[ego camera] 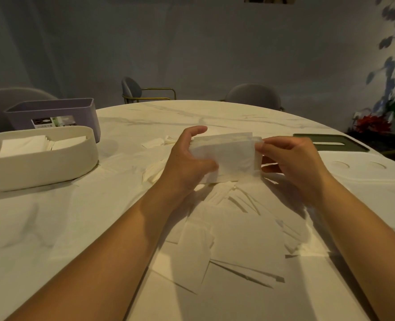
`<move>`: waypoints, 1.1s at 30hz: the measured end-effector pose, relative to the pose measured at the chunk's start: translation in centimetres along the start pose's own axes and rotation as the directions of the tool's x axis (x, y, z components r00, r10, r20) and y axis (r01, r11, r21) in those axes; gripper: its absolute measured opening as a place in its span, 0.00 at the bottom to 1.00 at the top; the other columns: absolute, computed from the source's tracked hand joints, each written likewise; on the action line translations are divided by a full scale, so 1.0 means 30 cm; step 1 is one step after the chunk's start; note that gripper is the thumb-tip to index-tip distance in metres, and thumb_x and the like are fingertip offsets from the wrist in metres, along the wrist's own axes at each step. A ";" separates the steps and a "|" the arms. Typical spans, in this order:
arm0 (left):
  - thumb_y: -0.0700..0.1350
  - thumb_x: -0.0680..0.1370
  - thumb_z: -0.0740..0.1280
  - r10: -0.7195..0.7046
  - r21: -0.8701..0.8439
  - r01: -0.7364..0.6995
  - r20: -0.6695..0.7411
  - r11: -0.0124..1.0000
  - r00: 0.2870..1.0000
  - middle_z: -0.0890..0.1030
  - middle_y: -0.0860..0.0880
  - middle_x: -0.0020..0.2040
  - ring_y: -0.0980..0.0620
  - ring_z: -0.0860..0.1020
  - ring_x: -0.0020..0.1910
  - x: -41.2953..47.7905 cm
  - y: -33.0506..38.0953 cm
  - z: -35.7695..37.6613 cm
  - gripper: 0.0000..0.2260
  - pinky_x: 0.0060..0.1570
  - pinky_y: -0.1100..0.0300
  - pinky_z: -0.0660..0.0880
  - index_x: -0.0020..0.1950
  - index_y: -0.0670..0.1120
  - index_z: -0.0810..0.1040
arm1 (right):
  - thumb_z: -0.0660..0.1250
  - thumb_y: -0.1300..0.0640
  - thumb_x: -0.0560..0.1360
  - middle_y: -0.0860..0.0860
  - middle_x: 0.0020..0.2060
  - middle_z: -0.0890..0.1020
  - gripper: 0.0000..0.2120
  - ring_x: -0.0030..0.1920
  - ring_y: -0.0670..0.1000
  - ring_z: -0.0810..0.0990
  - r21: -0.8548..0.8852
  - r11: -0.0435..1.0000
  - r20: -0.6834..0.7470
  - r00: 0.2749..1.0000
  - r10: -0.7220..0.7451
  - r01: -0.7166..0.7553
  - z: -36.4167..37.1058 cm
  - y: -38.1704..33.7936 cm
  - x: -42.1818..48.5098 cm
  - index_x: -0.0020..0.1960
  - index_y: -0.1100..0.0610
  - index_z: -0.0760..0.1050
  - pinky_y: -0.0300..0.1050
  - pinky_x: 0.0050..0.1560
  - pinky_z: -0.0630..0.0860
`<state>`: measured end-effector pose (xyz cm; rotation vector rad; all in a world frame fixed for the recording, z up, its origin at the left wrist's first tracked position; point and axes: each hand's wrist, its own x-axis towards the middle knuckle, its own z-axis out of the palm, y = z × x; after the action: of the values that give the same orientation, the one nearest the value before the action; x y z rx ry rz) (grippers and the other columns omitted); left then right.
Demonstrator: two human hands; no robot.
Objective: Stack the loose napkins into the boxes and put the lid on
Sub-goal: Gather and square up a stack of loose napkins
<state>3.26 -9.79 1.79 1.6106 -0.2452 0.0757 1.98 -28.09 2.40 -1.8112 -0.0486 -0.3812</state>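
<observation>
Closest in, loose napkins [226, 246] lie scattered and overlapping on the pale tabletop [52, 228]. Just beyond them, both hands hold a small stack of napkins [229, 154] above the tabletop: the left hand [187, 163] curls round its left end, the right hand [293, 163] pinches its right end. The sheets look light, soft and floppy – best gripped at both short ends and kept squeezed so none slide out. Farther left, a cream box [41, 167] already holds napkins, with a purple box [52, 112] behind it – a green lid [330, 142] lies far right.
</observation>
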 end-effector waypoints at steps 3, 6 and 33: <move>0.31 0.71 0.71 -0.006 -0.019 0.006 0.008 1.000 1.000 0.71 0.53 0.57 0.49 0.73 0.53 -0.004 -0.002 -0.001 0.31 0.50 0.64 0.76 0.64 0.58 0.66 | 0.66 0.56 0.76 0.44 0.40 0.83 0.06 0.44 0.50 0.82 -0.007 0.999 -0.025 0.999 -0.047 0.047 -0.004 0.001 0.002 0.42 0.46 0.80 0.35 0.39 0.78; 0.32 0.71 0.72 -0.007 -0.034 0.007 0.004 0.999 1.000 0.72 0.53 0.55 0.50 0.73 0.52 -0.006 0.001 -0.003 0.30 0.48 0.63 0.78 0.65 0.57 0.67 | 0.65 0.57 0.77 0.45 0.43 0.82 0.07 0.46 0.50 0.82 -0.004 0.996 -0.055 0.995 -0.086 0.086 -0.002 0.000 0.006 0.43 0.47 0.79 0.36 0.42 0.79; 0.39 0.71 0.74 0.003 0.032 -0.002 -0.029 0.999 1.000 0.73 0.51 0.59 0.47 0.73 0.57 0.016 -0.013 -0.005 0.24 0.58 0.48 0.77 0.63 0.54 0.71 | 0.65 0.53 0.78 0.50 0.47 0.79 0.02 0.51 0.56 0.77 0.056 0.982 -0.079 0.980 0.182 -0.178 -0.024 -0.017 -0.003 0.50 0.50 0.76 0.53 0.51 0.80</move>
<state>3.82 -9.69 1.50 1.6400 -0.2246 0.1056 1.61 -28.61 3.01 -1.7332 0.1627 -0.3238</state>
